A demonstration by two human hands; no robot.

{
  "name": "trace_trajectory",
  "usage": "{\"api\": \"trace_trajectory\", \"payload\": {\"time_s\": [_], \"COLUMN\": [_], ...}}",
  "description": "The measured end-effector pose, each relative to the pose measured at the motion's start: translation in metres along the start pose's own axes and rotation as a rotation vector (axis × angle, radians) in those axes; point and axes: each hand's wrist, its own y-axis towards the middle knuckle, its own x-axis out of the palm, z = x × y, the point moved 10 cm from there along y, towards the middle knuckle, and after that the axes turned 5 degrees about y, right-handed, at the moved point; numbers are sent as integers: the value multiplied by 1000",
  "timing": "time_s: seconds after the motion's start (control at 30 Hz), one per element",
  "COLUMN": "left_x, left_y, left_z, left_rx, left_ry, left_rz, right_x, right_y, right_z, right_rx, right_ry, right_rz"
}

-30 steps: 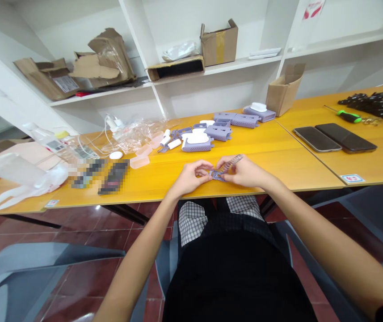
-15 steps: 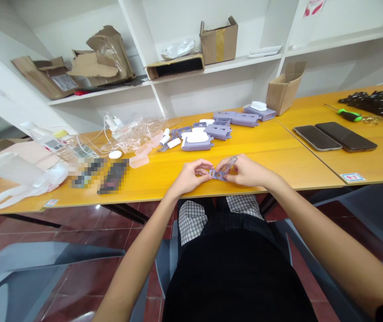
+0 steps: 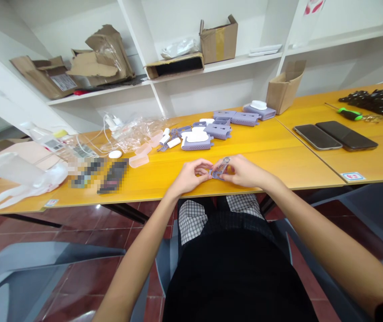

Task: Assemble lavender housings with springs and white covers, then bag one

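Close to the front edge of the table, my left hand (image 3: 191, 175) pinches the left end of a small purple plastic part (image 3: 216, 174). My right hand (image 3: 243, 171) has its fingers closed around a metal coil spring (image 3: 224, 165), which stands tilted above the right side of that part. The fingers hide much of the purple part and the spring's lower end. Beyond my hands lie purple perforated housings, among them one with a white cap (image 3: 196, 135), and several small white pieces (image 3: 174, 143).
Pink translucent trays (image 3: 139, 161) and crumpled clear plastic (image 3: 134, 132) lie to the left. Two phones (image 3: 346, 136) and a green-handled screwdriver (image 3: 349, 114) are on the right. A cardboard box (image 3: 285, 91) stands at the back, below shelves holding more boxes.
My right hand has shifted slightly left with the spring, which now stands more upright over the purple part. My left hand stays in nearly the same place.
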Motion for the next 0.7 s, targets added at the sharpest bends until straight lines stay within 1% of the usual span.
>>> {"api": "trace_trajectory", "payload": {"time_s": [0.33,0.5,0.7], "left_x": [-1,-2,-4], "left_y": [0,-1,-1], "left_z": [-2,-2,-2], "left_rx": [-12,3,-6], "left_ry": [24,43,57], "left_rz": [11,20,52], "right_x": [-1,-3,-9], "right_y": [1,0,-1], "right_z": [5,8,11], "right_rx": [3,-13,-7], "right_ry": [-11,38,45], "right_rz": [36,99,178]}}
